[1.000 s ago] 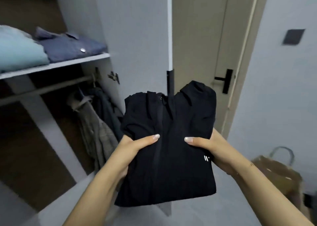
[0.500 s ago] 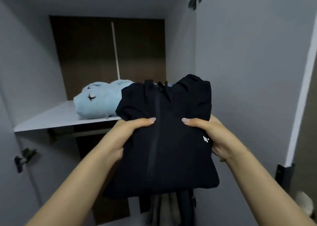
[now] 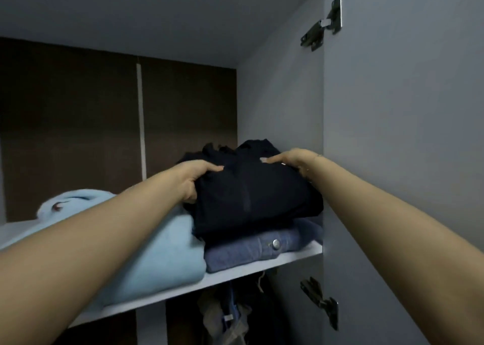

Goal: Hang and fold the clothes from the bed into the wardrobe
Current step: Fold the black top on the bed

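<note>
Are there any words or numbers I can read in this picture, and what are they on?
No words or numbers can be read.
Black top: a tiny white mark by the right hand, mostly hidden, unreadable.
Light blue top: a small dark mark, too blurred to read.
Denim shirt: only a plain metal snap.

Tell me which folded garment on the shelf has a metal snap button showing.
The dark blue denim shirt, under the black garment; the light blue one shows none.

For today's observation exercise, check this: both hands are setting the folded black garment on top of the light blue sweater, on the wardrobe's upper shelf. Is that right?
Not quite. The head view shows the left hand and right hand setting the folded black garment on the folded denim shirt, not the light blue sweater, which lies beside it on the upper shelf.
</note>
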`<state>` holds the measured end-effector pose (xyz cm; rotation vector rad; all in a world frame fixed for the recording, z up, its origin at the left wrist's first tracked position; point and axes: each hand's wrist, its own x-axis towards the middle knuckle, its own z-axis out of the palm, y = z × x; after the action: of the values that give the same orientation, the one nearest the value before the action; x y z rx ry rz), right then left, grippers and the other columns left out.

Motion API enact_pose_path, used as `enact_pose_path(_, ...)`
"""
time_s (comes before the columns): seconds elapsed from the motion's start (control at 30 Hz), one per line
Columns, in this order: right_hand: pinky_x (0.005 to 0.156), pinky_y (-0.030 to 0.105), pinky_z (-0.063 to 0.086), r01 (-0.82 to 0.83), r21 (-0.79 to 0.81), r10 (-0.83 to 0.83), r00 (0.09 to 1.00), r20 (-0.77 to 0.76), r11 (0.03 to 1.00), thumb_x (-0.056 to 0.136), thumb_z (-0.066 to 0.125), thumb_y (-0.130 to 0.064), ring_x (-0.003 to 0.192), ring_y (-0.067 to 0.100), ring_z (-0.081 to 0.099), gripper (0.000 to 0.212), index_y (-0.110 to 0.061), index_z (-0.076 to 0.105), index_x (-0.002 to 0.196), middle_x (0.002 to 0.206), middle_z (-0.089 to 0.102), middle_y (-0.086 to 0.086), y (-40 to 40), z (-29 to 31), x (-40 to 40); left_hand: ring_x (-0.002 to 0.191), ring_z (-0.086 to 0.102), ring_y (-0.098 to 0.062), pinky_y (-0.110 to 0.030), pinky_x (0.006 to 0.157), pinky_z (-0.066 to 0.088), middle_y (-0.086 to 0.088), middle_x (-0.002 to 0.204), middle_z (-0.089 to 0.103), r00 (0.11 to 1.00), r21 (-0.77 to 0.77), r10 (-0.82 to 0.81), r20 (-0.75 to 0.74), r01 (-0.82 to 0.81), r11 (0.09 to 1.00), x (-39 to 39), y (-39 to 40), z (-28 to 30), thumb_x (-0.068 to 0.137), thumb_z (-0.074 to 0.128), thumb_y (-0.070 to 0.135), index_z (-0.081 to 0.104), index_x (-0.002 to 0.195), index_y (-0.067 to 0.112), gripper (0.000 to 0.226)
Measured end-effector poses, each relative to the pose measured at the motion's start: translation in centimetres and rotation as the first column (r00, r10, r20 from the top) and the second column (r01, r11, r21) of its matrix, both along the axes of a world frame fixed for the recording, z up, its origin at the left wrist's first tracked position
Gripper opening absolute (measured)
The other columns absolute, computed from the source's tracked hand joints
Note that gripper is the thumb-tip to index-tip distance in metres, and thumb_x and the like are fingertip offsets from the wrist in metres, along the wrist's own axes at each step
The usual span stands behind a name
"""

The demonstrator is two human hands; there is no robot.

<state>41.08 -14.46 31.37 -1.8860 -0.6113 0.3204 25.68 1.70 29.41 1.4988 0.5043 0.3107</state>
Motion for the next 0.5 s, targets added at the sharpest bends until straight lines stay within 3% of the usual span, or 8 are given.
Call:
enact_pose_path(0.1,0.087,0.04,0.049,0.055,-0.179,-0.052,0.998,0.024,0.982,0.08,0.078,-0.036,0.111,0.034,0.059,0.074,0.002,0.047,0.135,0.134,0.056,0.018,2.6,-2.5,2.8,0.098,0.063,-0.029,-0.04,0.089,0.046,-0.013,0.107,0.067,0.998,-0.072,-0.016,-0.066,0.011,0.997,3.0,1.8,-3.8,0.094,0.063,0.017,0.065,0.095,0.0,0.017)
enact_pose_path(0.23,0.085,0.035,0.05,0.051,-0.21,-0.05,0.999,0.01,0.976,0.081,0.075,-0.042,0.089,0.027,0.065,0.07,0.002,0.053,0.131,0.124,0.063,0.017,3.3,-5.0,5.0,0.104,0.061,-0.025,-0.039,0.079,0.047,-0.012,0.107,0.065,0.999,-0.101,-0.004,-0.05,-0.001,0.995,4.7,2.8,-6.2,0.092,0.067,0.022,0.062,0.089,0.0,0.022)
enact_pose_path(0.3,0.089,0.035,0.053,0.058,-0.139,-0.054,0.998,0.036,0.989,0.078,0.076,-0.047,0.094,0.026,0.068,0.07,-0.001,0.058,0.127,0.115,0.069,0.014,2.5,-5.5,5.5,0.108,0.062,-0.028,-0.04,0.081,0.049,-0.018,0.118,0.065,0.999,-0.08,0.02,-0.034,-0.022,0.997,4.6,3.0,-6.2,0.091,0.068,0.02,0.063,0.109,-0.002,0.029)
enact_pose_path(0.37,0.082,0.029,0.054,-0.074,-0.155,0.074,0.997,-0.01,0.985,0.075,0.075,-0.055,0.09,0.019,0.072,0.062,-0.013,0.065,0.119,0.102,0.075,0.004,1.4,-5.7,4.7,0.099,0.063,-0.028,-0.038,0.076,0.052,-0.018,0.128,0.061,0.998,-0.063,0.045,0.044,-0.042,0.997,4.4,2.9,-5.9,0.089,0.07,0.016,0.055,0.129,0.0,0.046)
enact_pose_path(0.43,0.07,0.023,0.056,-0.177,-0.166,0.177,0.984,-0.018,0.97,0.072,0.081,-0.046,0.084,0.013,0.073,0.045,-0.021,0.067,0.107,0.095,0.076,-0.003,0.6,-5.8,4.1,0.09,0.062,-0.024,-0.035,0.067,0.053,-0.014,0.132,0.057,0.976,-0.034,0.112,0.185,-0.107,0.994,4.6,2.6,-5.5,0.086,0.074,0.011,0.044,0.139,0.004,0.062)
enact_pose_path(0.5,0.08,0.028,0.057,-0.129,-0.09,0.136,0.988,0.078,0.988,0.075,0.083,-0.024,0.094,0.019,0.071,0.042,-0.017,0.065,0.112,0.109,0.074,0.002,0.6,-5.4,4.4,0.1,0.06,-0.026,-0.037,0.073,0.052,-0.013,0.134,0.055,0.951,-0.014,0.162,0.265,-0.164,0.986,5.0,2.4,-5.1,0.083,0.076,0.007,0.038,0.143,0.006,0.07)
